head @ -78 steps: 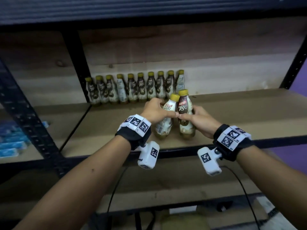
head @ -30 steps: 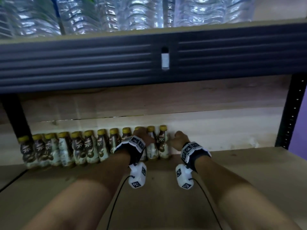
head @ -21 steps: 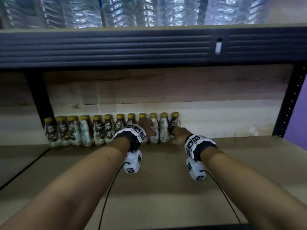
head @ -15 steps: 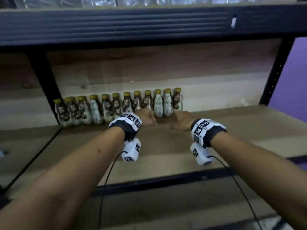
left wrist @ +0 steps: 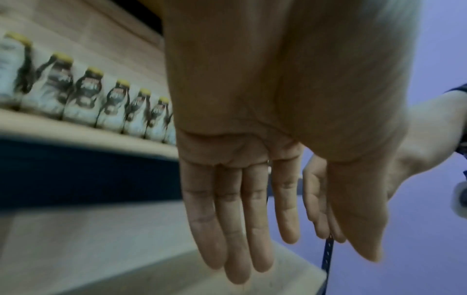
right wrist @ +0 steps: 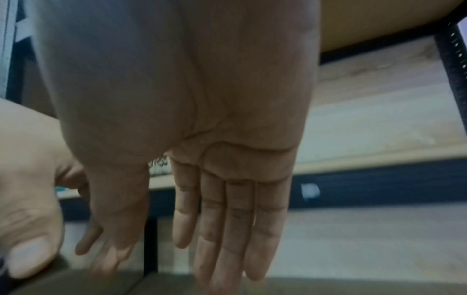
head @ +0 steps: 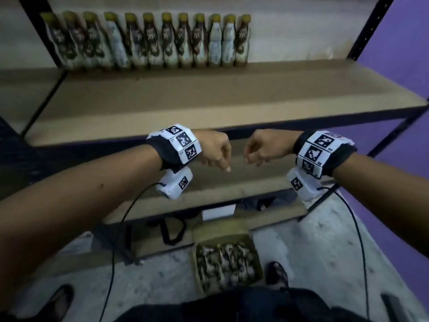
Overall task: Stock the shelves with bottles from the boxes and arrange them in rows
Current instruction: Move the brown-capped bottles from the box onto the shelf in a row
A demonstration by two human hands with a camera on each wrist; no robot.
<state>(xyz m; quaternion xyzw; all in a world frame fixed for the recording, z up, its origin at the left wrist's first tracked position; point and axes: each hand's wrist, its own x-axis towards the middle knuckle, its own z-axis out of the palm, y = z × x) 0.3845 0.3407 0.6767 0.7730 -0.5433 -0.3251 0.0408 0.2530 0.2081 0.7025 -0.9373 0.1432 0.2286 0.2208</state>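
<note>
From the head view, my left hand and my right hand hang in the air in front of the shelf, close to each other but not touching. Both are empty, with fingers loosely bent downward. The row of bottles stands upright at the back of the shelf, against the wall, bottle beside bottle. Below the shelf, on the floor, a box holds more bottles lying inside it.

In the left wrist view, my left hand has its fingers straight and together, holding nothing; the row of bottles is on the shelf to the left of it.

In the right wrist view, my right hand is also flat and empty, fingers stretched in front of the shelf edge.
</note>
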